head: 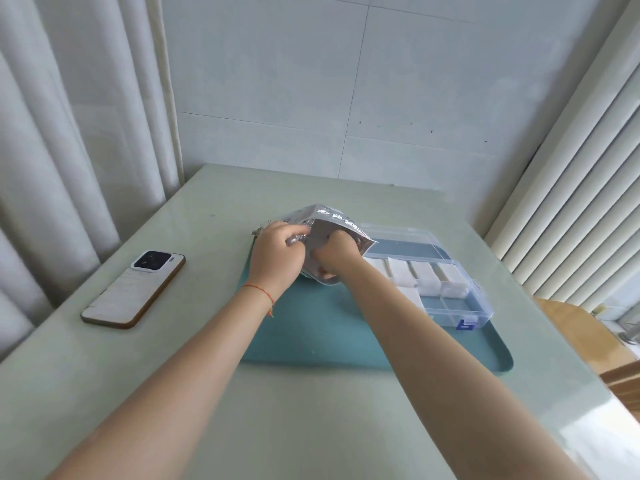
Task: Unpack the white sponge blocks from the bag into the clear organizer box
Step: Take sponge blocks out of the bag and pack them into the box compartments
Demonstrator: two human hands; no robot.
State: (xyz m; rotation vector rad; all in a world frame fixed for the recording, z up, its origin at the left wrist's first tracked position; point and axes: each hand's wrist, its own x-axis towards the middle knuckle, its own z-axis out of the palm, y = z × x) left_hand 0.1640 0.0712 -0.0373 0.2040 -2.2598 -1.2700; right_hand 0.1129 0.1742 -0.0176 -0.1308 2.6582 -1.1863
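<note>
Standing near, I judge the unpacking partly done: several white sponge blocks (429, 276) already sit side by side in the compartments of the clear plastic organizer box (460, 306), whose front section looks unfilled. Its lid lies open behind. On the teal tray (329, 341), just left of the box, the crinkled silver foil bag (332, 220) is held up. Her left hand (277, 258) grips the bag's mouth edge, while the right hand (337, 252) is curled inside it; whether it holds a block I cannot tell. How many remain inside is hidden.
</note>
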